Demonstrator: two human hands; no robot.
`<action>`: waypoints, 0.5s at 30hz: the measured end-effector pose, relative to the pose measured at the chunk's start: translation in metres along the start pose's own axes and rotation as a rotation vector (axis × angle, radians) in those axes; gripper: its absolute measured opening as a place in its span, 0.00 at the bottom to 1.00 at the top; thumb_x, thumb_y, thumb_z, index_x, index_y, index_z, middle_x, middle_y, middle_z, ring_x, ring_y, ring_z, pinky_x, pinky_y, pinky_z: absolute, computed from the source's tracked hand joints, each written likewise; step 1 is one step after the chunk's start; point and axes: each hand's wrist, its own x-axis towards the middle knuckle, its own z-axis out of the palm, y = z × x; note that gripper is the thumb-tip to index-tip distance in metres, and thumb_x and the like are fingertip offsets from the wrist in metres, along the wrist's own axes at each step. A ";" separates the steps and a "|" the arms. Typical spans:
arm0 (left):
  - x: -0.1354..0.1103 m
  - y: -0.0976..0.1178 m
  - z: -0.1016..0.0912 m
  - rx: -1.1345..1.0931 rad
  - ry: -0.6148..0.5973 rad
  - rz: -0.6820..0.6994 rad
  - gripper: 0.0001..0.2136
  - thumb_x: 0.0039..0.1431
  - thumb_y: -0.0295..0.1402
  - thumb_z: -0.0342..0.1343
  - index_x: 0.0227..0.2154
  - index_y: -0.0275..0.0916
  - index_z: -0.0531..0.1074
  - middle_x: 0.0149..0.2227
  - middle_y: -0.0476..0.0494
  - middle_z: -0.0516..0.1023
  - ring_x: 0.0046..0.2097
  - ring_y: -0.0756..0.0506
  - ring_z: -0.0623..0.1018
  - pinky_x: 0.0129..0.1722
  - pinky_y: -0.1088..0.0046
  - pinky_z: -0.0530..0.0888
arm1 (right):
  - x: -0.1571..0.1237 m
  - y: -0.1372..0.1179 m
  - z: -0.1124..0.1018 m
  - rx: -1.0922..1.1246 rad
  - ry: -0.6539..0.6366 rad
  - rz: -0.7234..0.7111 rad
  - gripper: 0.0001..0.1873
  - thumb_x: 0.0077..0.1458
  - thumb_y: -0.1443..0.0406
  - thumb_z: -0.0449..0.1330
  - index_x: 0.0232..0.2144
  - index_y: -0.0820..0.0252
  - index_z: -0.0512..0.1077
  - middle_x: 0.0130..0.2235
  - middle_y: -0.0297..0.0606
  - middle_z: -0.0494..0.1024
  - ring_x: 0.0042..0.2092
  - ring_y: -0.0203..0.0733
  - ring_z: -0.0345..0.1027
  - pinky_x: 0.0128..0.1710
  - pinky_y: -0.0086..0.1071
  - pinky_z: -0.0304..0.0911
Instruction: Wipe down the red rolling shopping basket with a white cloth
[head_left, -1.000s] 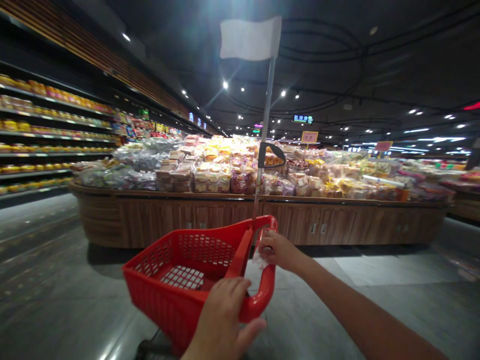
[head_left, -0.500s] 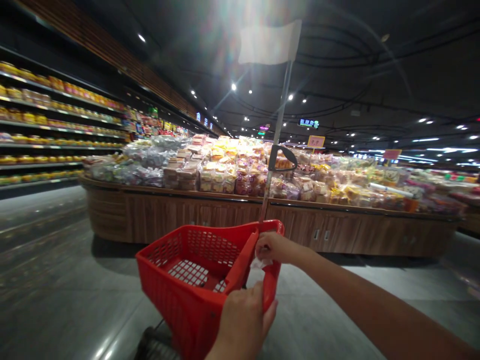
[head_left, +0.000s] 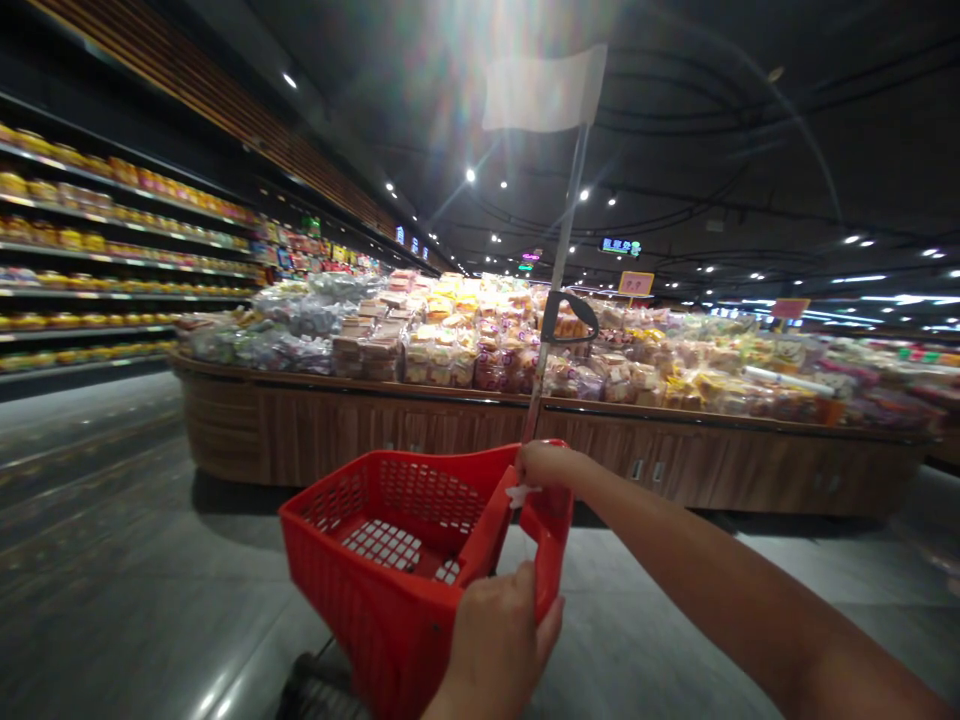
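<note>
A red plastic shopping cart basket (head_left: 375, 560) stands in front of me, nothing visible inside it. My left hand (head_left: 495, 640) is closed round the near part of the cart's red handle. At the far end of the same handle, my right hand (head_left: 544, 465) grips it, with a small white scrap of paper (head_left: 519, 492) pinched under the fingers. A thin metal pole (head_left: 559, 290) with a white flag (head_left: 544, 90) rises from the cart beside my right hand.
A long wooden display island (head_left: 525, 430) piled with packaged bread and pastries runs across the view ahead. Shelves of yellow goods (head_left: 112, 270) line the left wall. Grey tiled floor (head_left: 135, 580) lies between them. Price signs (head_left: 636, 283) stand above the island.
The cart and both hands have shifted slightly right and nearer the island. My right hand has slid to the top of the handle. Both grips stay closed.
</note>
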 end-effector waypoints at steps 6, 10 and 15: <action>-0.002 0.001 -0.002 0.032 0.088 0.031 0.06 0.54 0.37 0.52 0.31 0.41 0.69 0.25 0.49 0.77 0.29 0.45 0.77 0.29 0.71 0.68 | 0.003 -0.005 0.010 -0.032 -0.349 -0.052 0.04 0.44 0.70 0.64 0.27 0.61 0.77 0.26 0.31 0.77 0.32 0.37 0.69 0.34 0.26 0.62; -0.002 0.000 -0.003 0.050 0.079 0.023 0.06 0.54 0.38 0.53 0.30 0.41 0.69 0.25 0.48 0.77 0.29 0.44 0.77 0.29 0.71 0.68 | 0.009 0.015 0.009 -0.050 -0.238 0.071 0.14 0.57 0.62 0.57 0.43 0.63 0.69 0.46 0.39 0.71 0.44 0.44 0.67 0.43 0.38 0.65; -0.002 0.000 -0.004 0.063 0.106 0.041 0.06 0.53 0.38 0.53 0.30 0.41 0.69 0.24 0.49 0.77 0.27 0.45 0.77 0.28 0.73 0.68 | -0.003 0.031 0.011 0.035 -0.082 0.125 0.12 0.58 0.65 0.55 0.42 0.66 0.70 0.44 0.44 0.73 0.43 0.43 0.68 0.41 0.38 0.65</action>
